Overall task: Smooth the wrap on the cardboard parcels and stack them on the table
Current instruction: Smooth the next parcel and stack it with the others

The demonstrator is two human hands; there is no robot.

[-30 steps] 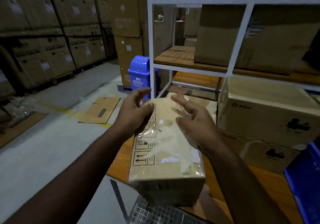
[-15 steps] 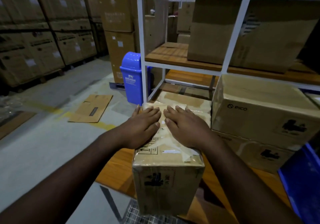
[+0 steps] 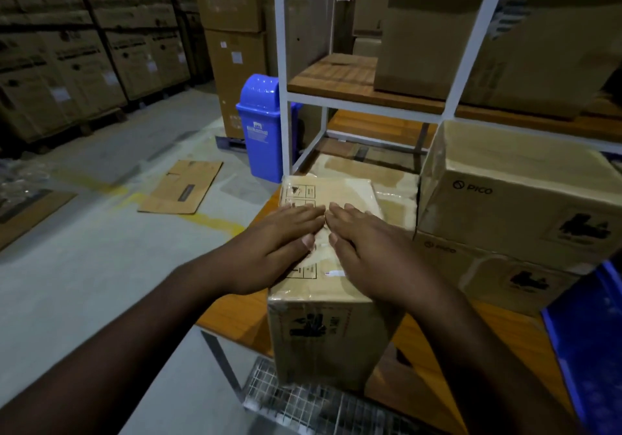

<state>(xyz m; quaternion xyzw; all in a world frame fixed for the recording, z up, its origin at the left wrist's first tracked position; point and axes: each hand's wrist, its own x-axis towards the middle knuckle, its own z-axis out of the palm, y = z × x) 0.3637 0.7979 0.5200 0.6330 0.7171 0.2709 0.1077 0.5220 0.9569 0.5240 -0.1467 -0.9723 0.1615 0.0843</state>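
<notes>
Grip: we had both hands flat and open, nothing clamped. Left hand (image 3: 269, 249) and right hand (image 3: 373, 249) lay palm-down side by side on top of the wrapped parcel (image 3: 331, 300), index fingers almost touching at the centre line. Clear wrap (image 3: 356, 188) showed glossy on the far half of the top; a white label sat between our thumbs.

The parcel stood upright at the near left edge of the wooden table (image 3: 235, 310), its lower front overhanging a wire mesh basket (image 3: 303, 397). Just beside it on the right, two PICO boxes (image 3: 518, 195) were already stacked, one on the other. Another wrapped carton lay flat behind the parcel.

Step in hand, by our read: smoothing the top face, not yet stacking. Next move probably calls for sweeping the palms outward to the edges to press the film down, then shifting to a two-sided hold on the flanks to lift it onto the stack.
</notes>
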